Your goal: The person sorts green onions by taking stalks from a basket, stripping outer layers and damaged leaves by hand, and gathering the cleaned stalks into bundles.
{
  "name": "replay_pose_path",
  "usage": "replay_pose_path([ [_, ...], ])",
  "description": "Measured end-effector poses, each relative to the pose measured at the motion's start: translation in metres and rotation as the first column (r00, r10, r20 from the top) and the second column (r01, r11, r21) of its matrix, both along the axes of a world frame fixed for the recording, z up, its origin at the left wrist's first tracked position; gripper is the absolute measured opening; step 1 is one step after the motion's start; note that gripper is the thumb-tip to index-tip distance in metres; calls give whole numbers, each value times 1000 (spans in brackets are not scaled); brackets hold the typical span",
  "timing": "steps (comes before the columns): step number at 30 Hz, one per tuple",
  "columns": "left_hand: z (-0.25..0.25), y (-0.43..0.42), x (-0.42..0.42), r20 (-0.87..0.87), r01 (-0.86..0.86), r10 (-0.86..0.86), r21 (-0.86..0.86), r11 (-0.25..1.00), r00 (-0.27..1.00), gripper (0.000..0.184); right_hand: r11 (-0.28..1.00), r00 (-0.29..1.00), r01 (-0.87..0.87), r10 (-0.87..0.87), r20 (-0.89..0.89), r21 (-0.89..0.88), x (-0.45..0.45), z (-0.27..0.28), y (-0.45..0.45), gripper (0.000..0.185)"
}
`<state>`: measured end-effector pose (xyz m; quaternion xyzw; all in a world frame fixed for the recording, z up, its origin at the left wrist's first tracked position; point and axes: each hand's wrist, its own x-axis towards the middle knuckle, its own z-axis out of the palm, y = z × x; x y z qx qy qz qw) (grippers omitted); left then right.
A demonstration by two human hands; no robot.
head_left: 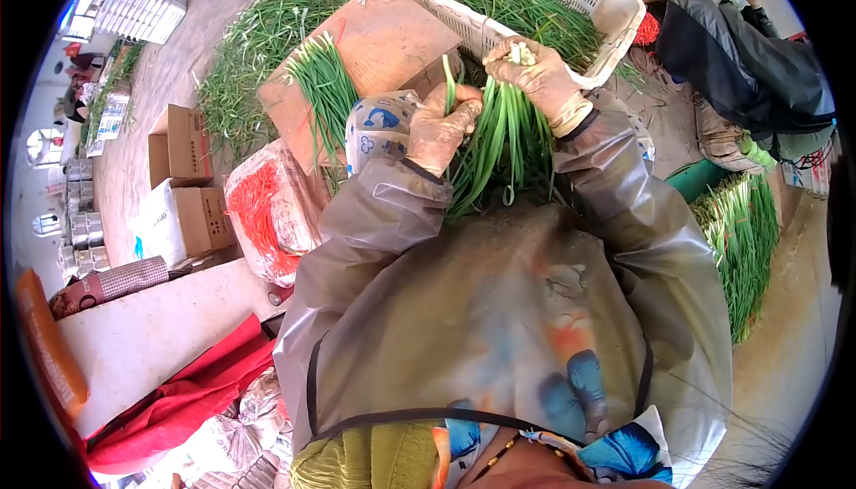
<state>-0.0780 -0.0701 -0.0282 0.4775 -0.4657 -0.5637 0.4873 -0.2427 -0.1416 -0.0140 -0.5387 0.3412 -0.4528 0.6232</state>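
Note:
In front of my chest my gloved right hand (546,86) is closed around the pale cut ends of a bunch of garlic chives (506,137), whose long flat green leaves hang down over my lap. Just beside it, my gloved left hand (440,128) is pinched around a loose chive stalk (448,79) that sticks up between thumb and fingers. A tied bundle of garlic chives (323,83) lies on a brown board (383,39) to the left of my hands.
A white plastic crate (624,21) with chives stands ahead. Loose leaves (254,52) are heaped on the floor. Red ties (257,204) sit on a sack at left, near cardboard boxes (203,217). More chive bundles (744,239) stand at right, below dark clothing (744,61).

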Motion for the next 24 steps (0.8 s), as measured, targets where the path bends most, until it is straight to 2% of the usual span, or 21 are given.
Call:
replay_pose_path([
  [2,-24,-7,2,55,33,-29,-78,996,998,6,1000,1000,0,0,-10,18,0,3,3,22],
  [3,-27,-6,4,54,36,-32,-80,996,998,6,1000,994,24,-26,110,18,-3,3,2,21],
  [4,-27,-3,8,167,8,4,-71,997,986,7,999,972,47,-50,228,22,-6,3,2,20],
  [5,-30,-1,13,279,-22,39,-63,998,960,9,997,978,77,-74,194,-9,-12,5,-2,21],
  [6,-51,-4,20,179,-48,54,-41,998,982,12,994,989,102,-97,108,-38,-18,8,-5,22],
  [7,-51,-2,25,119,-55,52,24,998,992,11,990,992,123,-122,22,-70,-26,13,-9,23],
  [8,-57,-3,33,86,-73,65,92,993,994,10,988,993,116,-116,4,-105,-33,15,-10,22],
  [9,-58,-4,36,54,-89,81,159,983,995,9,984,986,123,-107,124,-129,-37,17,-12,17],
  [10,-58,-3,37,35,-145,140,229,963,989,8,978,987,155,-147,69,-140,-42,21,-12,16],
  [11,-59,-4,37,34,-147,143,229,962,989,8,971,983,185,-185,14,-153,-49,27,-12,15],
  [12,-63,-5,39,11,-150,152,240,959,988,8,957,980,197,-197,20,-213,-55,40,-10,15],
  [13,-57,-4,40,-11,-154,162,254,955,987,8,975,977,199,-190,97,-95,-64,49,-7,16],
  [14,-49,-3,43,84,-123,103,301,946,991,7,983,973,172,-159,166,-68,-73,52,-9,17],
  [15,-43,-2,42,88,-127,105,302,945,991,7,988,963,145,-131,235,-44,-79,54,-10,17],
  [17,-37,-2,35,-116,-102,128,207,973,985,10,984,970,156,-135,203,-91,-81,55,-9,17],
  [18,-39,0,34,-193,-97,120,124,987,974,18,990,959,136,-137,248,24,-82,58,-5,17],
  [19,-39,-2,34,-194,-95,117,119,988,974,18,985,946,107,-142,292,134,-82,61,-3,17],
  [21,-37,1,32,-297,0,-22,-74,997,955,28,982,885,-161,97,455,104,-80,56,-1,18],
  [23,-28,6,29,-271,40,-44,-20,999,962,35,993,984,-106,97,148,52,-68,57,1,17],
  [24,-25,7,27,-276,90,-104,-63,994,955,36,995,990,-4,-11,144,101,-58,44,0,16],
])
